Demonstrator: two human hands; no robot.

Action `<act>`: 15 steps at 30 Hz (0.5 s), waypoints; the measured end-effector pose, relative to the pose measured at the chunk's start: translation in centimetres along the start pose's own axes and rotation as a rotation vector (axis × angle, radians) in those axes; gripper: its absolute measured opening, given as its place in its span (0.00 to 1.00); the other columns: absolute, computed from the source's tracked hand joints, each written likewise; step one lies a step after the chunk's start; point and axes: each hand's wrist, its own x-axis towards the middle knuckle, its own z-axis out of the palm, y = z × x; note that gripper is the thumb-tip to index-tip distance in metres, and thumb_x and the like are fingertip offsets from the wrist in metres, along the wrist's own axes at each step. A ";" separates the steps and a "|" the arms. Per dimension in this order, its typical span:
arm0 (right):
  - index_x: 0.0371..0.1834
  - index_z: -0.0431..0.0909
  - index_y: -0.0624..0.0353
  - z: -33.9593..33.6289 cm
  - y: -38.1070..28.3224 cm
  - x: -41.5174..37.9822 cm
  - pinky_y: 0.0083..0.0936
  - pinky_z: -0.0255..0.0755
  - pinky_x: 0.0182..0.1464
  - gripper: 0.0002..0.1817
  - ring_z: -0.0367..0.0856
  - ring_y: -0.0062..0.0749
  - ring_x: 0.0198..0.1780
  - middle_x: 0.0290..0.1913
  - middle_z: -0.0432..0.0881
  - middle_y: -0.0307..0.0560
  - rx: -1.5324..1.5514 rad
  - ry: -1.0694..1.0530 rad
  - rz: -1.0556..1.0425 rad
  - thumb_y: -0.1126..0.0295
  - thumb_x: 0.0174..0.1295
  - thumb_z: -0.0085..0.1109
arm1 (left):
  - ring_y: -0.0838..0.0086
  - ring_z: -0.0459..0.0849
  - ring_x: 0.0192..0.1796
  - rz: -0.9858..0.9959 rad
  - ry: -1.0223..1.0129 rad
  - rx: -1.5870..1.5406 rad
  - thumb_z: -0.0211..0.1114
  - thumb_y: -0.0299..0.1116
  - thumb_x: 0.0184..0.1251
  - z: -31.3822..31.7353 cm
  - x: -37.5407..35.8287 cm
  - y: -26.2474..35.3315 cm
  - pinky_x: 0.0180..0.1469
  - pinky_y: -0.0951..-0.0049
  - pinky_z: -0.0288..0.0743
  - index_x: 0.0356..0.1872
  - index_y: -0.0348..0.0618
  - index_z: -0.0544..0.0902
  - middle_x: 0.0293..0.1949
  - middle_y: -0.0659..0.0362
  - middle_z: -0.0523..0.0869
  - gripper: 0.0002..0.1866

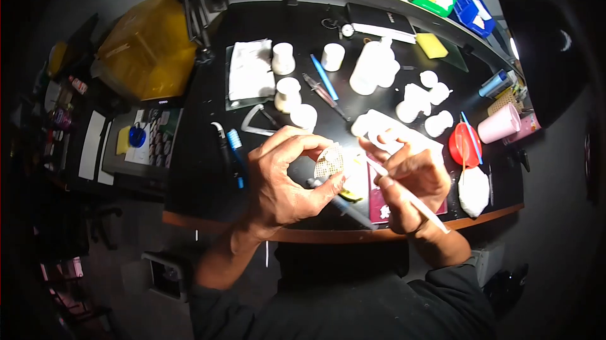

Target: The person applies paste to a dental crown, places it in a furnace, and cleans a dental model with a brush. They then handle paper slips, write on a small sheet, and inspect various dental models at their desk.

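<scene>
Both hands grip: left hand (284,182) fingers pinch mesh disc (329,162), right hand (410,182) a white tool (410,198).

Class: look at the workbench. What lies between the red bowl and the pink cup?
Nothing lies between them: in the head view the red bowl and pink cup stand side by side, with only a blue stick above the bowl.

red bowl (464,144) right of centre | pink cup (499,126) beside it | blue toothbrush (235,148) left | yellow sponge (432,45) at back | white bottle (371,66) mid-desk
</scene>
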 end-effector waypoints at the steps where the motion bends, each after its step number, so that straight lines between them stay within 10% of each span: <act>1: 0.40 0.75 0.70 -0.3 0.3 -0.3 0.57 0.77 0.69 0.07 0.85 0.38 0.49 0.35 0.80 0.53 -0.014 0.023 -0.042 0.89 0.61 0.57 | 0.72 0.89 0.36 -0.001 -0.017 0.010 0.85 0.28 0.45 0.7 0.7 0.2 0.40 0.73 0.83 0.40 0.39 0.88 0.36 0.57 0.88 0.19; 15: 0.35 0.72 0.62 -2.0 1.2 -0.4 0.45 0.87 0.55 0.13 0.82 0.48 0.51 0.30 0.82 0.48 -0.300 0.057 -0.134 0.87 0.55 0.67 | 0.73 0.88 0.34 0.023 -0.035 -0.008 0.87 0.32 0.42 5.1 1.6 -1.6 0.39 0.74 0.84 0.40 0.41 0.88 0.34 0.58 0.88 0.22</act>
